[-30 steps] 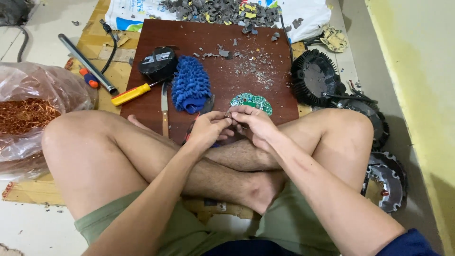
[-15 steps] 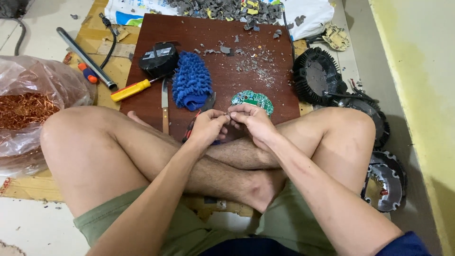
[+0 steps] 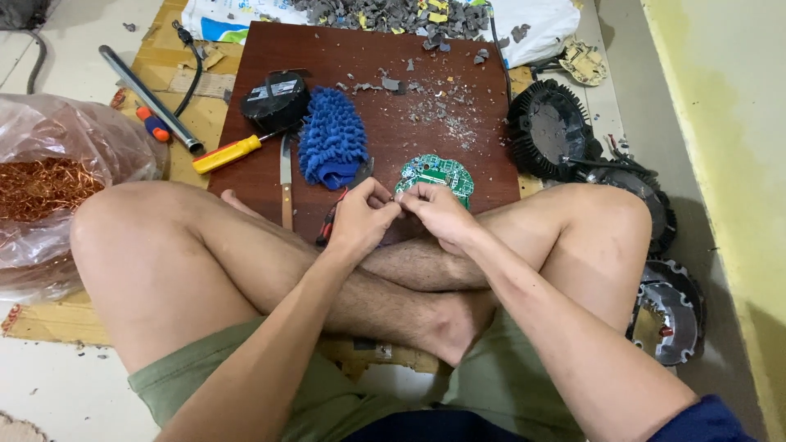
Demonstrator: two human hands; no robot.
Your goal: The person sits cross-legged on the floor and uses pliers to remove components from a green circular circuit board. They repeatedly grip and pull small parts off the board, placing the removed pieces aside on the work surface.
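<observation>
Left hand and right hand meet fingertip to fingertip, pinching something too small to make out, at the near edge of the brown board. Round green circuit board lies on that board just beyond the fingers; blue mitt beside it; yellow-handled screwdriver toward the board's left edge.

A single head-worn camera looks steeply down from close above, crossed legs filling the lower frame, the brown board at upper centre.
</observation>
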